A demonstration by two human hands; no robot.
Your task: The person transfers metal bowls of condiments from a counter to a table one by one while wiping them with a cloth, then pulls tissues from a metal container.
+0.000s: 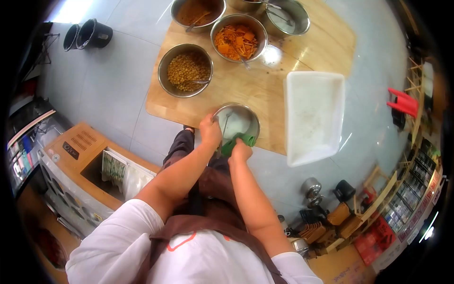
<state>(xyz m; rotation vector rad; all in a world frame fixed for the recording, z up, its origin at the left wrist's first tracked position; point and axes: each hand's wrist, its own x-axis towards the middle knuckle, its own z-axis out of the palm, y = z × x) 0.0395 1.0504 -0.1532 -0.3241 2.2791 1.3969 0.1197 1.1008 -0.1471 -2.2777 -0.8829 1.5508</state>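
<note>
A steel bowl with something white and a spoon inside is at the near edge of the wooden table. My left hand is closed on the left side of its rim. In my right hand is a bunched green cloth, pressed against the bowl's near side. Farther back stand a bowl of chickpea-like yellow bits and a bowl of orange strips and squares, each with a spoon.
A white rectangular tray lies along the table's right edge. More steel bowls, one with brown contents, stand at the far side of the wooden table. Black buckets are on the floor at left, near an orange-topped cabinet.
</note>
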